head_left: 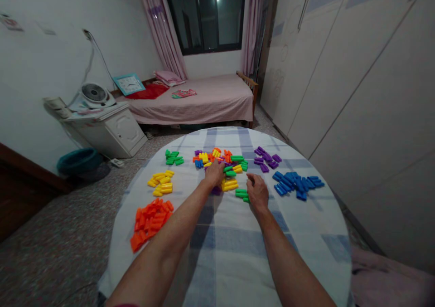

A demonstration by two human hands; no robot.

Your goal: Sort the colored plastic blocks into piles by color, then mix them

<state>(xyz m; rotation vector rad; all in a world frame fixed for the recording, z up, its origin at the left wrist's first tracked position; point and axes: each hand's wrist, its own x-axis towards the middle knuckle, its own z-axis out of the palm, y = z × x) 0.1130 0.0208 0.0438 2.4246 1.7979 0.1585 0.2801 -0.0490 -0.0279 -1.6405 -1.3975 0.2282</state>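
In the head view my left hand (215, 174) reaches into a mixed pile of small plastic building pieces, its fingers bent down among them. The fingertips are partly hidden, so I cannot tell whether they grip a piece. Yellow pieces (230, 185) and green pieces (230, 173) lie right beside it. My right hand (257, 190) rests low over the tablecloth, fingers bent and apart from the thumb, holding nothing visible. Close against its left side are a few green pieces (241, 193).
Sorted by colour on the round table (234, 270) are orange (151, 221), yellow (161, 183), green (174, 158), purple (267, 158) and blue pieces (295, 183). Beyond stand a bed (217, 99), a white cabinet (124, 132) with a fan (95, 94), and a wardrobe (356, 94) at right.
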